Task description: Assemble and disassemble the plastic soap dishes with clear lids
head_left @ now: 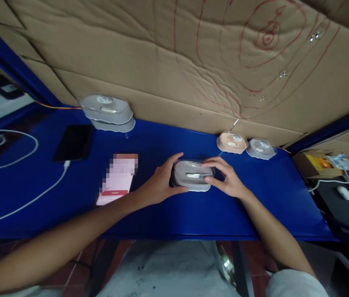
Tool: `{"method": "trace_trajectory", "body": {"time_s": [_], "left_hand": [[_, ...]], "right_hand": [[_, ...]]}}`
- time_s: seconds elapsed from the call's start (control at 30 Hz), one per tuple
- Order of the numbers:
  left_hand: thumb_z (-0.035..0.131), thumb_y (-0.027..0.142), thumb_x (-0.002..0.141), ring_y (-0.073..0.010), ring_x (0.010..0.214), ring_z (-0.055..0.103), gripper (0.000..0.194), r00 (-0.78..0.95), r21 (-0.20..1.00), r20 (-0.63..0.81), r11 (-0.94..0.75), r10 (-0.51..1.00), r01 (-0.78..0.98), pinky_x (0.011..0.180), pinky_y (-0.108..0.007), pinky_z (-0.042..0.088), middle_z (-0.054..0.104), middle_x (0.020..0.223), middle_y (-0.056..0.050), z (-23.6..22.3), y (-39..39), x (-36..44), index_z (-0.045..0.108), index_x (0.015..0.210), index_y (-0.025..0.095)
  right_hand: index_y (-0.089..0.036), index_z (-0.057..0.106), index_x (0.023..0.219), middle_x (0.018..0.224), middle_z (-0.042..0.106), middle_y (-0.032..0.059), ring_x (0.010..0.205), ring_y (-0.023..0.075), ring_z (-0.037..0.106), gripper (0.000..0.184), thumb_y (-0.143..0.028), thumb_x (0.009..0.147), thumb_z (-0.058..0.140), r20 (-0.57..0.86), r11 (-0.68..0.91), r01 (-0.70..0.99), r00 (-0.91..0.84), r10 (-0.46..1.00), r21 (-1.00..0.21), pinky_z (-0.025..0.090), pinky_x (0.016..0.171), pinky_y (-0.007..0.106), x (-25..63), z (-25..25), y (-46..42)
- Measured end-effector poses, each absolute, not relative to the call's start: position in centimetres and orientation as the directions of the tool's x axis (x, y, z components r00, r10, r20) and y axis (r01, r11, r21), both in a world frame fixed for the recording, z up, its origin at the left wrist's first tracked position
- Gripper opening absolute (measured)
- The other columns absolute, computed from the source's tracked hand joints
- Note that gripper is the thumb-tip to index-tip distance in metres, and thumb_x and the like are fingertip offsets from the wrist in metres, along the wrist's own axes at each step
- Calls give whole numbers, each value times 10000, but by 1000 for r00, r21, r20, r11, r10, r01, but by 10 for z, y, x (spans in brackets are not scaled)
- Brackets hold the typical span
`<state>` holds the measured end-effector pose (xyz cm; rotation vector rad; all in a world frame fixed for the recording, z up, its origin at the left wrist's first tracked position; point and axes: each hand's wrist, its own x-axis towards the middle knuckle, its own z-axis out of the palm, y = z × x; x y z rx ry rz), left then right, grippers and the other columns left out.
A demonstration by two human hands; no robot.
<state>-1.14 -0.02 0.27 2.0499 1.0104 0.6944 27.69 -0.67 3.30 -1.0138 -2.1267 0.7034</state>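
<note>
In front of me on the blue table (211, 218) is a small oval grey container (193, 181) with a see-through lid and a pale bar-shaped handle or latch on top. My left hand (163, 179) curves around its left end, thumb on the near side and fingers on the far side. At the right end, my right hand (228, 179) grips it with thumb and fingers over the lid's edge. What the container holds inside cannot be made out.
Behind stand a pink container (228, 144) and a grey one (261, 150). Stacked larger containers (108, 111) sit at back left by the cardboard wall (149, 53). A lit phone (117, 181), a dark phone (74, 142) and a white cable (47, 196) lie left. A mouse (345, 193) is far right.
</note>
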Motion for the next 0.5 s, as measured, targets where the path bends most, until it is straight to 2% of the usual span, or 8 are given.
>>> {"method": "trace_trajectory", "body": {"time_s": [0.13, 0.23, 0.37, 0.5], "left_hand": [[860, 345, 819, -408, 1541, 376, 1108, 563, 760, 111, -435, 819, 483, 1208, -619, 333, 329, 1699, -181, -1, -1, -11, 122, 1646, 338], [860, 323, 815, -411, 1557, 349, 1146, 574, 724, 107, -459, 812, 515, 1208, -621, 320, 293, 1719, -179, -2, -3, -10, 80, 1655, 349], [857, 332, 818, -411, 1541, 378, 1129, 577, 693, 97, -471, 811, 546, 1203, -632, 300, 355, 1697, -168, -2, -4, -10, 99, 1654, 348], [821, 418, 860, -413, 1521, 407, 1047, 572, 688, 115, -480, 812, 544, 1187, -620, 318, 399, 1673, -166, 0, -4, -10, 142, 1653, 337]], "right_hand": [[-334, 664, 1339, 1316, 676, 68, 1228, 244, 648, 337, -392, 1008, 682, 346, 528, 459, -424, 837, -714, 535, 1083, 485, 278, 25, -4], [-331, 662, 1340, 1366, 673, 73, 1298, 264, 628, 337, -414, 1013, 667, 382, 530, 514, -372, 846, -674, 499, 1140, 520, 283, 17, 2], [-304, 659, 1351, 1406, 650, 106, 1341, 294, 608, 379, -463, 1008, 655, 430, 520, 634, -308, 849, -572, 479, 1167, 549, 290, 7, 9], [-317, 584, 1468, 1531, 581, 104, 1479, 303, 491, 426, -470, 1083, 487, 393, 536, 678, -372, 841, -503, 400, 1224, 596, 290, 7, 7]]}}
